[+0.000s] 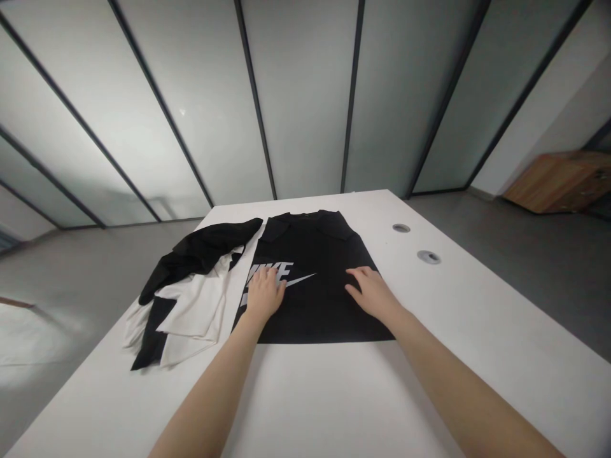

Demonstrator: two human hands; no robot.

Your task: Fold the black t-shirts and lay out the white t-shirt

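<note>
One black T-shirt (317, 254) lies flat on a white table (458, 375), its collar toward the far edge and its straight hem toward the person standing there. Across its chest runs one pale Nike logo (281, 277), with lettering partly covered and a swoosh reaching toward the middle of the shirt. Two bare hands rest on the fabric. The left hand (265, 296) lies on the lettering, palm down, its fingers slightly spread and not pinching anything. The right hand (372, 294) sits near the shirt's opposite side, also palm down, with its fingers loosely together and no fold gathered between them.

Just beside the shirt, to the person's left, lies one rumpled heap of black and white clothing (186, 299); from here I cannot tell how many garments it holds. Toward the table's far right are two round metal grommets (414, 243). Beyond the table, a grey floor (534, 267) stretches to one wooden cabinet (561, 181), and dark-framed frosted glass panels (305, 95) rise behind everything.
</note>
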